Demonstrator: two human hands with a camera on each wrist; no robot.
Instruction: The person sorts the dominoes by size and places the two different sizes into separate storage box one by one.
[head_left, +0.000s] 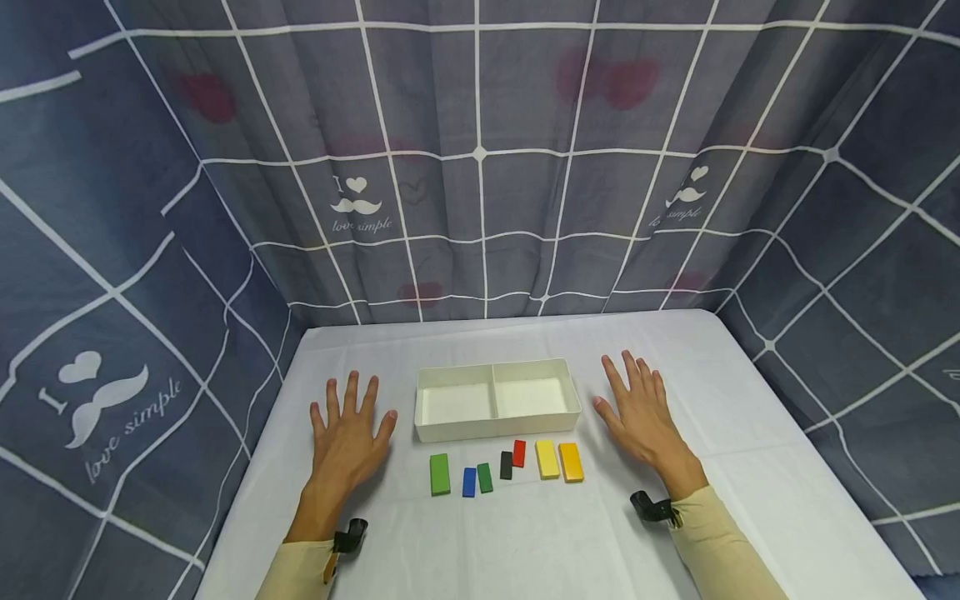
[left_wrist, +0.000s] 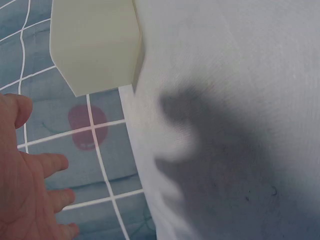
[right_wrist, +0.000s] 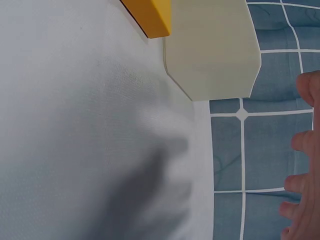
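Observation:
A white two-compartment tray (head_left: 498, 429) stands mid-table, both halves bare. In front of it lies a row of small blocks: large green (head_left: 439, 473), blue (head_left: 469, 482), small green (head_left: 484, 477), black (head_left: 506, 465), red (head_left: 519, 452), yellow (head_left: 547, 458) and orange (head_left: 571, 462). My left hand (head_left: 347, 432) lies flat on the cloth left of the tray, fingers spread, holding nothing. My right hand (head_left: 640, 413) lies flat to the tray's right, also holding nothing. The left wrist view shows the left hand (left_wrist: 25, 185) and the tray (left_wrist: 95, 45). The right wrist view shows the right hand's fingertips (right_wrist: 300, 142), the tray (right_wrist: 212, 50) and the orange block (right_wrist: 150, 15).
A white cloth covers the table (head_left: 525, 542). A grey-blue checked curtain (head_left: 480, 167) closes in the back and both sides. Small black cameras sit at my left wrist (head_left: 351, 533) and right wrist (head_left: 649, 507).

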